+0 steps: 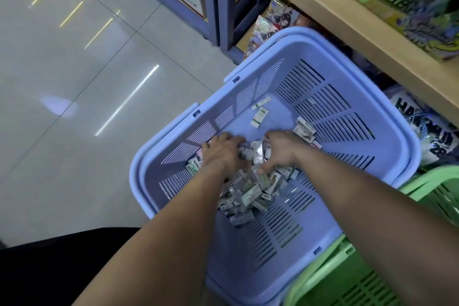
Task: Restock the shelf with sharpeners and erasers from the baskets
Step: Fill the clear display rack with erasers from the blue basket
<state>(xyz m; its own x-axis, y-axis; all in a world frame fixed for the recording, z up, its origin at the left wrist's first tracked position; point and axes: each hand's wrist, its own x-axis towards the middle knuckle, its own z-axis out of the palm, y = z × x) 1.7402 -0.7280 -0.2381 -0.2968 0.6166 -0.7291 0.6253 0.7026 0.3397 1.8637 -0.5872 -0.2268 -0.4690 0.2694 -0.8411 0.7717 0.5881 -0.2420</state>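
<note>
Two hands, two baskets.
Your left hand (221, 153) and right hand (282, 150): each grip grasps small boxes (250, 191) heaped in the blue basket (310, 49); two loose boxes (259, 117) lie apart; green basket (330, 278) lower right.

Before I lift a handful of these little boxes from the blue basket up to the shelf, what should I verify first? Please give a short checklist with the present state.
1. Both hands reach the stock: left hand and right hand are on the small boxes in the blue basket: ok.
2. Firm hold: fingertips are buried in the pile: cannot tell.
3. Everything gathered: two loose boxes lie apart, further in: not ok.
4. Erasers or sharpeners: print too blurred: cannot tell.
5. Free space on the shelf: the visible part carries coloured packs: cannot tell.
</note>
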